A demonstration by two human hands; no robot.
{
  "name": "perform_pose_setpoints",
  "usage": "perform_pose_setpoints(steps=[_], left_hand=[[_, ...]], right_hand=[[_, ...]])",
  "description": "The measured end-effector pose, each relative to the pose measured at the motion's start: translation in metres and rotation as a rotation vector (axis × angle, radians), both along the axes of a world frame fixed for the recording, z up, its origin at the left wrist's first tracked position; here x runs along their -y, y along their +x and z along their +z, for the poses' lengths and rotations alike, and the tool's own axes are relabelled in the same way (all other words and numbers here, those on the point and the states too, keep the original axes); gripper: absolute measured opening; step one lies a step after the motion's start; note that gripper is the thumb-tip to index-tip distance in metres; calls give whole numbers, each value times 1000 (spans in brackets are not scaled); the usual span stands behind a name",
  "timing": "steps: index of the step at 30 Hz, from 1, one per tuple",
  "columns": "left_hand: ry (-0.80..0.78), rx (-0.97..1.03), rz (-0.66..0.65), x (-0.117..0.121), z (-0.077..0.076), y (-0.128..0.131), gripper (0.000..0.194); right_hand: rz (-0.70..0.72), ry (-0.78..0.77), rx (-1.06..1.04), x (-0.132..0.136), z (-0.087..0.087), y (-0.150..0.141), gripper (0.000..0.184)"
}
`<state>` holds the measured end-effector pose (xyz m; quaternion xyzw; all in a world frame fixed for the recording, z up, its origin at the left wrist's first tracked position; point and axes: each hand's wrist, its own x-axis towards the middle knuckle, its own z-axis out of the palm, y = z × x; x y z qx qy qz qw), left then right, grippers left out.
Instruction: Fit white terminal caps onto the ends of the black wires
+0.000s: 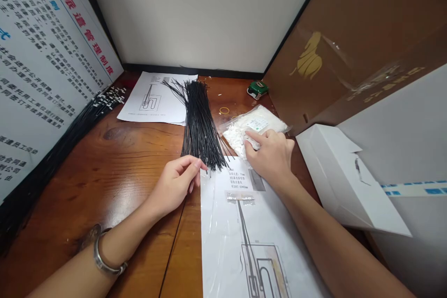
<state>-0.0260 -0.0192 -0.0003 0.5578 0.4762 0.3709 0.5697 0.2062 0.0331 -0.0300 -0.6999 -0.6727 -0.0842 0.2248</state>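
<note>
My left hand point(178, 180) is closed in a pinch, thumb against forefinger, at the near ends of a thick bundle of thin black wires point(202, 125). A dark wire end shows at its fingertips; the rest of that wire is hard to make out. My right hand point(270, 153) rests at the near side of a clear plastic bag of small white pieces point(258, 123). Its forefinger and thumb are slightly apart over the white pieces, with the other fingers curled. Under both wrists' reach lies a printed drawing sheet point(223, 242) in a clear cover.
Another drawing sheet point(153, 98) lies behind the bundle. More black wires with white ends point(80, 125) run along the left panel. A green tape measure point(257, 89) and a yellow rubber band point(224, 111) lie at the back. A brown box point(349, 46) and white carton point(342, 172) stand right.
</note>
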Motion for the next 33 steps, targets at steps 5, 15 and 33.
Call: perform_pose_setpoints(steps=[5, 15, 33], left_hand=[[-35, 24, -44, 2, -1, -1, 26], [38, -83, -74, 3, 1, -2, 33], [14, 8, -28, 2, 2, 1, 31]], right_hand=[[-16, -61, -8, -1, 1, 0, 29], [2, -7, -68, -2, -5, 1, 26], [65, 367, -362, 3, 4, -8, 16]])
